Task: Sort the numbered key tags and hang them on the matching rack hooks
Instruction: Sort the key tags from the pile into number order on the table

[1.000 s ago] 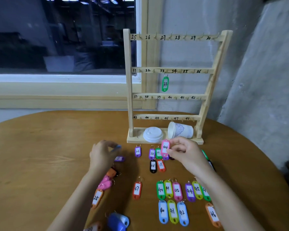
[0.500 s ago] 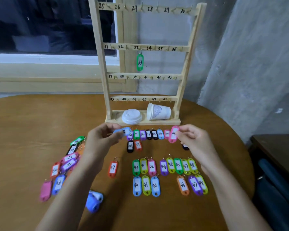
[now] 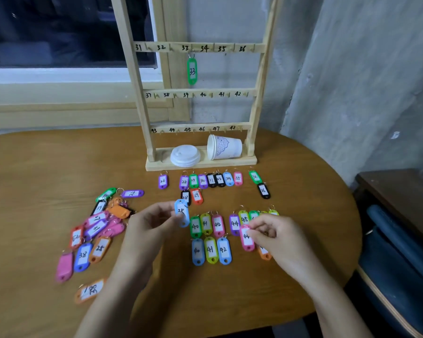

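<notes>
A light-blue plastic key tag [image 3: 182, 212] is pinched between the thumb and fingertips of the left hand [image 3: 149, 223] and held upright above the middle of the table. Its handwritten number is too smeared to read. The right hand [image 3: 276, 237], fingers curled, pinches a pink plastic key tag [image 3: 246, 237] marked 44 by its upper end. It holds the tag low over the round wooden table [image 3: 47, 162] — just beside a purple tag [image 3: 234, 224] also marked 44.

Between the hands lie two short rows numbered 40, 41, 42: green, yellow-green and pink above; blue, yellow-green and blue below. Farther up, a line of tags [image 3: 205, 180] from 26 to 36 runs along the foot of the pale wooden rack [image 3: 198, 93], with a few more just below it. To the left sits a loose heap of tags [image 3: 95, 225] — pink, orange, purple, blue.

On the rack, one green tag [image 3: 192, 71] numbered 33 hangs from hook 33. On the rack's base lie a white plastic lid [image 3: 185, 156] and a paper cup [image 3: 224, 147] on its side.
</notes>
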A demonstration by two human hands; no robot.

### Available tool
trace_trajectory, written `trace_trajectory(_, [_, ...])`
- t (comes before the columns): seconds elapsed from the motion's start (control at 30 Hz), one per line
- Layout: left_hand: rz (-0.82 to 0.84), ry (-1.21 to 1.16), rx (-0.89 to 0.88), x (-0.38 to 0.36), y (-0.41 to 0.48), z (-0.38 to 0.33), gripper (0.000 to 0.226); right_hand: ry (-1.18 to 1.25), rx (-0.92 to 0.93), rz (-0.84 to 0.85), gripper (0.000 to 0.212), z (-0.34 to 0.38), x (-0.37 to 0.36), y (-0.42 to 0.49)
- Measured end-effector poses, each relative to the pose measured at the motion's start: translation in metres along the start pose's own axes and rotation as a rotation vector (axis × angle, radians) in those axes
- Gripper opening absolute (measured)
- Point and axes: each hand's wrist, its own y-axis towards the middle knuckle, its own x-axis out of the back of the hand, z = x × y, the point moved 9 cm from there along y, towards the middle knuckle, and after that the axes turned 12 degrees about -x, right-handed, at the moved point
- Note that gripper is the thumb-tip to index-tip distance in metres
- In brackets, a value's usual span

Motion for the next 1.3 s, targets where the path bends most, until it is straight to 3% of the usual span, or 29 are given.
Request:
trace_trajectory(0.2, [-0.02, -0.009, 0.006, 0.011, -0.011, -0.001, 0.011, -0.282, -0.043, -0.048, 0.006, 0.001, -0.013, -0.003])
trace_trajectory(0.4, [-0.024, -0.009, 0.053, 0.014, -0.02, 0.002, 0.011, -0.406, -0.025, -0.106, 0.009, 0.007, -0.01, -0.007])
trace_trajectory(0.57, [-0.029, -0.012, 0.086, 0.014, -0.027, 0.003, 0.012, -0.366, 0.051, -0.193, 0.014, 0.014, 0.002, -0.011])
trace_trajectory(0.87, [-0.058, -0.036, 0.107, 0.02, -0.042, 0.004, 0.012, -0.423, 0.394, -0.363, 0.026, -0.001, -0.013, -0.06])
trace_trajectory(1.0, [-0.058, -0.04, 0.104, 0.019, -0.045, 0.003, 0.012, -0.474, 0.407, -0.399, 0.037, -0.005, -0.019, -0.066])
trace_trajectory(1.3, [-0.055, -0.039, 0.117, 0.02, -0.048, 0.004, 0.014, -0.452, 0.358, -0.393, 0.04, -0.003, -0.013, -0.058])
